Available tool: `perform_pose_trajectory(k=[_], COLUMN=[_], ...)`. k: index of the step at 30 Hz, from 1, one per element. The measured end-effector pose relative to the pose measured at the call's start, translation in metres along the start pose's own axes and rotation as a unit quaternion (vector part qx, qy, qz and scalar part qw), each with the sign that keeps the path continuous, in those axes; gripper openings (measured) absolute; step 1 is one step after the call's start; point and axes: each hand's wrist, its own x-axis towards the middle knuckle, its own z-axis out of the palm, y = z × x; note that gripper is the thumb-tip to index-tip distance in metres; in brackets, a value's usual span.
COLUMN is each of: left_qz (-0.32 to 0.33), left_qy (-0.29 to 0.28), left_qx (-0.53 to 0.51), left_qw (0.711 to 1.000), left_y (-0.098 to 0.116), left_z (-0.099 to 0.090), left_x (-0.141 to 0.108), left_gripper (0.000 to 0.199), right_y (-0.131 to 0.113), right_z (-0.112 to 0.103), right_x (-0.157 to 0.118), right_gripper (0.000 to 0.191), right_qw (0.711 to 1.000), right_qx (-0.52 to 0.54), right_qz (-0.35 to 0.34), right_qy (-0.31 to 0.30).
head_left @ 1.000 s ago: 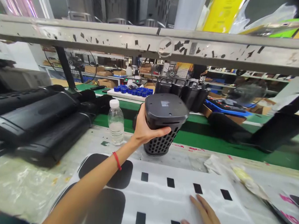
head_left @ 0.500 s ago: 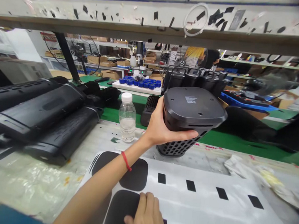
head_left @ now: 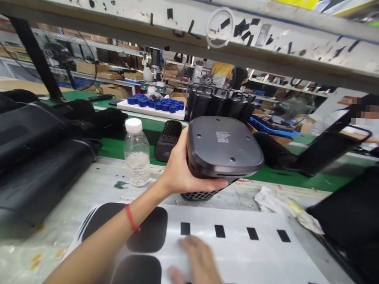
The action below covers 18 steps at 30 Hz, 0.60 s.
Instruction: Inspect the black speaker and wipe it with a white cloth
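Housing point(head_left: 226, 144), tilted beyond the sticker sheet point(head_left: 233, 260), is gripped around its side by the left fingers point(head_left: 206, 184), probably to expose its flat end. Right fingers point(head_left: 189, 244) open over the sheet; contact unclear.

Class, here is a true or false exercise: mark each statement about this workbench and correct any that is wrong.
1. The left hand grips the black unit. True.
2. The red band is on the right wrist. False: the band is on the left wrist.
3. The bottle has a white cap. True.
4. The small round parts on the white tray are yellow. False: the parts are blue.
5. The right hand is over the white sheet. True.
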Motion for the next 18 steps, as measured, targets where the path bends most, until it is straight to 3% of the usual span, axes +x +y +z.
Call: perform_pose_trajectory(k=[1,4,6,8,11,15,18], left_qz=[0.003,0.003,-0.006,-0.016,-0.035,-0.075,-0.082], left_qy=[-0.004,-0.008,-0.006,0.009,0.030,0.028,0.023], left_qx=[-0.001,-0.001,-0.002,-0.008,-0.012,-0.005,-0.011], left_qw=[1.000,1.000,1.000,1.000,0.999,0.997,0.996], left_y=[0.000,0.001,0.002,0.002,0.001,-0.001,-0.002], left_z=[-0.001,-0.002,-0.002,-0.001,-0.001,-0.003,-0.004], left_x=[0.000,0.002,0.002,0.002,0.001,0.000,0.000], left_gripper=[0.105,0.103,0.101,0.101,0.107,0.114,0.115], right_y=[0.030,0.125,0.172,0.201,0.217,0.219,0.220], right_z=[-0.021,-0.097,-0.138,-0.160,-0.158,-0.137,-0.132], right_x=[0.010,0.048,0.072,0.091,0.111,0.134,0.147], right_gripper=[0.035,0.065,0.072,0.072,0.074,0.085,0.088], right_qw=[0.998,0.963,0.943,0.929,0.893,0.832,0.798], right_qx=[-0.035,-0.168,-0.205,-0.227,-0.259,-0.309,-0.324], right_qz=[0.020,0.186,0.244,0.287,0.367,0.458,0.504], right_qy=[0.039,0.096,0.094,0.058,0.001,-0.042,-0.063])
